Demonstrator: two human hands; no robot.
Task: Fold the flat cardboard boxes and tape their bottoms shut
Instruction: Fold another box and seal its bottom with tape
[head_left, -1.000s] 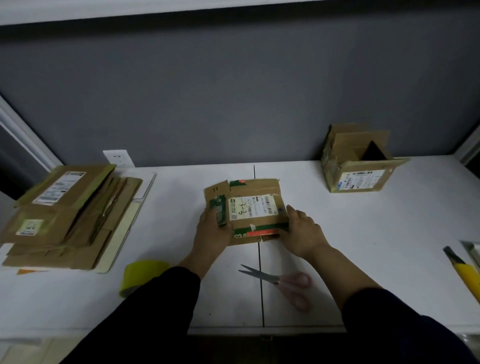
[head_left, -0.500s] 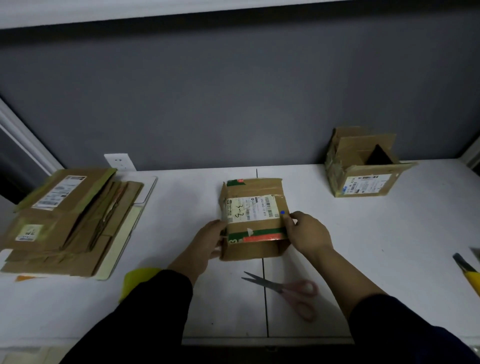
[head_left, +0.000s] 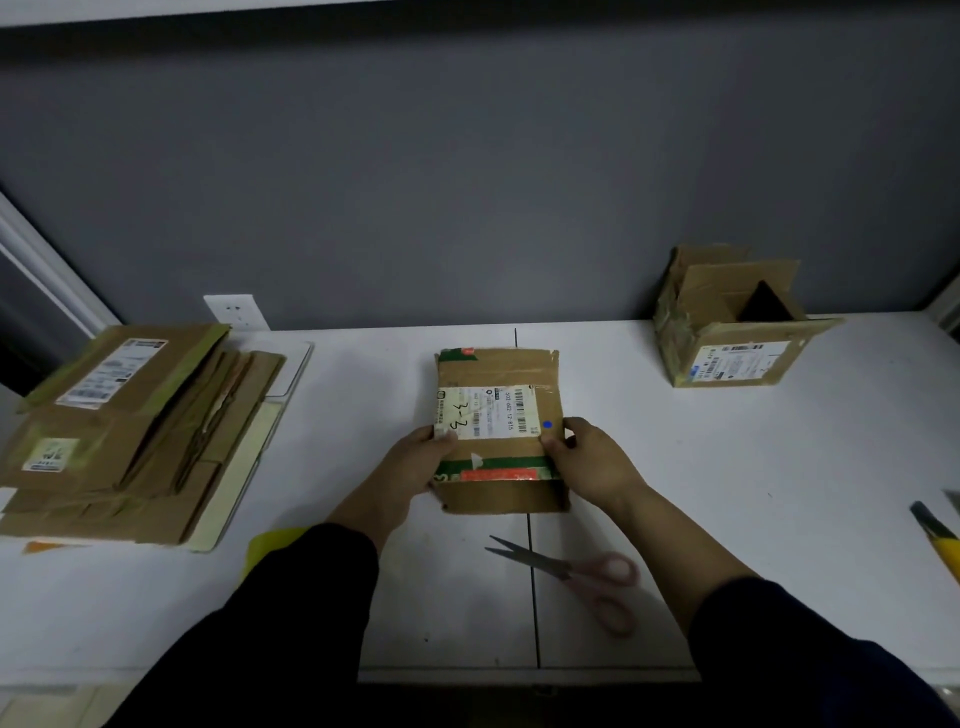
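Observation:
A small flat cardboard box (head_left: 500, 374) with a white shipping label and a green and red strip lies in the middle of the white table (head_left: 727, 467). My left hand (head_left: 415, 460) grips its left edge, thumb on the label. My right hand (head_left: 592, 467) grips its right edge, thumb on top near a blue dot. A roll of yellow tape (head_left: 270, 545) sits at the front left, mostly hidden behind my left sleeve. Pink-handled scissors (head_left: 582, 574) lie just in front of the box.
A stack of flat cardboard boxes (head_left: 130, 431) lies at the left of the table. An assembled open box (head_left: 737, 332) stands at the back right by the grey wall. A yellow-handled knife (head_left: 940, 535) pokes in at the right edge.
The side flap that stuck out at the left has been folded in and the box now lies longer front to back. My hands have shifted onto its two side edges.

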